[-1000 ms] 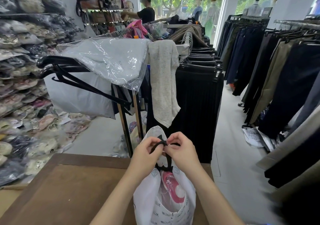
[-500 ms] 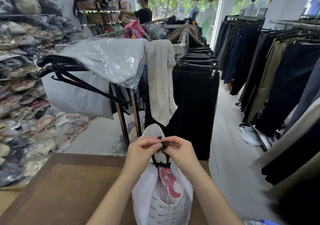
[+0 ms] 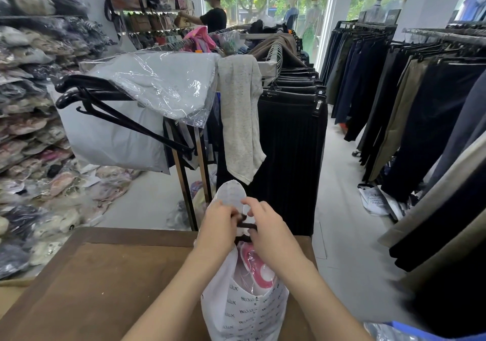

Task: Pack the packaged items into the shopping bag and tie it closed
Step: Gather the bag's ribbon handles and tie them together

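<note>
Both our left hand (image 3: 219, 225) and right hand (image 3: 268, 231) pinch the thin black ties (image 3: 247, 225) atop the soft white printed plastic shopping bag (image 3: 244, 311), upright at the right of the brown wooden table (image 3: 105, 275), a pink packaged item (image 3: 256, 264) inside. It is light and limp, we judge, best gripped by those ties.

- I'm watching the left hand (image 3: 219, 225) and right hand (image 3: 268, 226) pinching the black handles (image 3: 247, 225).
- The white bag (image 3: 244, 311) is standing on the table (image 3: 105, 275), showing a pink packet (image 3: 253, 261) inside.
</note>
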